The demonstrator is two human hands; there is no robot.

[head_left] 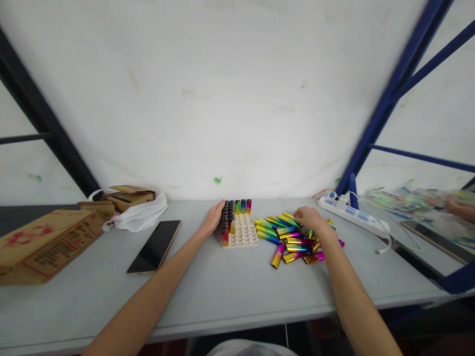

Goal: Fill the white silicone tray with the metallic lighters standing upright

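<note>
A white tray [245, 236] with rows of round holes stands on the table. Upright lighters [227, 217] with dark tops fill its left side, and a few more stand along its back edge. My left hand [214, 217] is against the tray's left side, its fingers curled round the far left corner and partly hidden by the lighters. To the right of the tray lies a loose pile of shiny rainbow-coloured lighters [293, 241]. My right hand [309, 220] is over the back of this pile, fingers bent down and closed together; whatever is between the fingertips is hidden.
A black-screened phone [155, 247] lies left of the tray, near a white plastic bag [143, 213] and cardboard boxes [52, 242]. A power strip [354, 215] with cables is at the right, beside a blue metal frame [382, 109]. Another person's hand [460, 207] shows at far right.
</note>
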